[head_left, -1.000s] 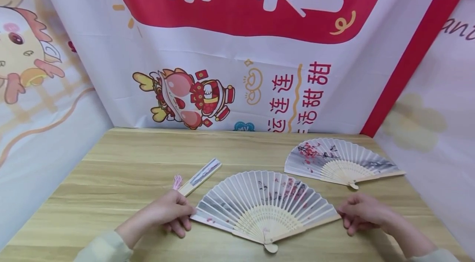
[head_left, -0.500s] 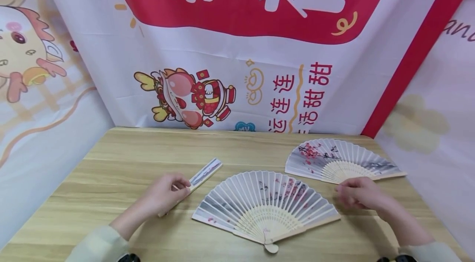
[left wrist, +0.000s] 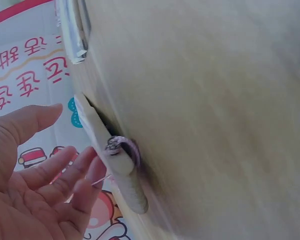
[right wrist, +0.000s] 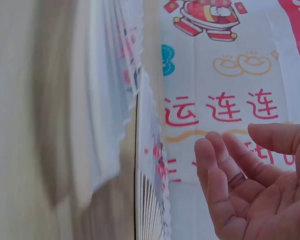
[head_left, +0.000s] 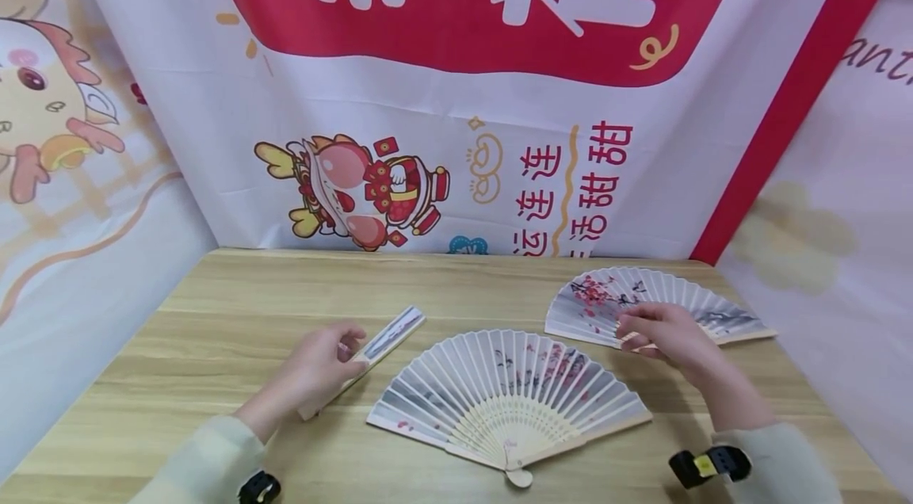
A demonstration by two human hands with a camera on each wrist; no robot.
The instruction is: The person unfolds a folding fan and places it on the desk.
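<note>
A folded hand fan (head_left: pixel 395 332) lies slantwise on the table. My left hand (head_left: pixel 317 365) hovers over its near end with thumb and fingers apart, covering part of it. In the left wrist view, the fan (left wrist: pixel 96 122) shows a pink cord at its pivot end, beside the relaxed fingers. In front of me a spread fan (head_left: pixel 509 401) with blossom prints rests flat, touched by neither hand. Behind it to the right lies another spread fan (head_left: pixel 588 306). My right hand (head_left: pixel 666 337) is above that one, hiding its pivot, fingers loosely bent around nothing, as in the right wrist view.
The wooden table (head_left: pixel 250 290) ends at a hanging red and white cloth (head_left: pixel 428 108) with cartoon and lettering prints. Printed cloths also hang at the left (head_left: pixel 128 139) and right sides. Black straps sit on both wrists, the right strap (head_left: pixel 709 464) showing most.
Both hands have let go of the front fan's edges. The left moved over the folded fan, its fingers now spread wider; the right moved up and left over the far fan.
</note>
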